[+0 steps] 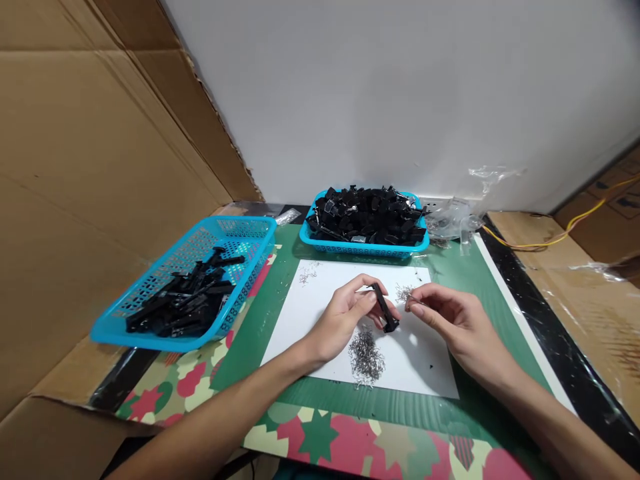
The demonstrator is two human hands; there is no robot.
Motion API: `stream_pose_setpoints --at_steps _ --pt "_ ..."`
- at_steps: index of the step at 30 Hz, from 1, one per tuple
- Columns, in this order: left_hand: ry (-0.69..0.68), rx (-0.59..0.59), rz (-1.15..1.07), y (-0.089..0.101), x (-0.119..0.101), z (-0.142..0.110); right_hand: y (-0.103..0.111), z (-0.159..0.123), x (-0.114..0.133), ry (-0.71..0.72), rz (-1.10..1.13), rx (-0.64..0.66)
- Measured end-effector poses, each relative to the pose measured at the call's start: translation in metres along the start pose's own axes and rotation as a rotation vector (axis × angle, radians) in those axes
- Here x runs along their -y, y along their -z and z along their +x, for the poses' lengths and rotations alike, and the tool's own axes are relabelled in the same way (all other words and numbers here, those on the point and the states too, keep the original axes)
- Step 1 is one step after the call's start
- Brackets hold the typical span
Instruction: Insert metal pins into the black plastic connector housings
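Observation:
My left hand (345, 313) is closed around a narrow black plastic part (384, 308), holding it tilted above the white sheet (305, 333). To its right, my right hand (445, 313) pinches a thin metal piece (416, 301) between thumb and forefinger; its exact form is too small to tell. A loose pile of small bent wire pieces (367, 357) lies on the sheet below my left hand. Beside my right fingertips is a smaller cluster of wire pieces (403, 292). A few more wire bits (309, 272) are scattered at the sheet's far left corner.
At the left stands a blue basket (186, 344) with black plastic parts (193, 297). Another blue basket (367, 251), heaped with black pieces (370, 213), is at the back by the wall. Clear plastic bags (453, 219) lie beside it. Cardboard (100, 147) walls the left side; a yellow cable (560, 237) runs right.

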State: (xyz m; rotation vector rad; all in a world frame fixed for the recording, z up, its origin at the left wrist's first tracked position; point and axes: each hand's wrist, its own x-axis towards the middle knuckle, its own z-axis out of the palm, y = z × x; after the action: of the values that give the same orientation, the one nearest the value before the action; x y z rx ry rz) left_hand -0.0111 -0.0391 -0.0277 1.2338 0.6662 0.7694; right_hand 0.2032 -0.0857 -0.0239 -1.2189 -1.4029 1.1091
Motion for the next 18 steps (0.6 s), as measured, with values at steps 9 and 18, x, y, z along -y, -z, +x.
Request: stream_pose_setpoints --at_steps 9,18 --pt "0.015 -0.023 -0.013 -0.0037 0.0082 0.0000 -0.0045 -0.0036 0.0005 -0.046 0.105 -0.012" --pt "-0.096 0.032 0.402 -0.0085 0.0056 -0.0081 -0.0040 -0.0072 0.0013 -0.021 0.040 -0.047"
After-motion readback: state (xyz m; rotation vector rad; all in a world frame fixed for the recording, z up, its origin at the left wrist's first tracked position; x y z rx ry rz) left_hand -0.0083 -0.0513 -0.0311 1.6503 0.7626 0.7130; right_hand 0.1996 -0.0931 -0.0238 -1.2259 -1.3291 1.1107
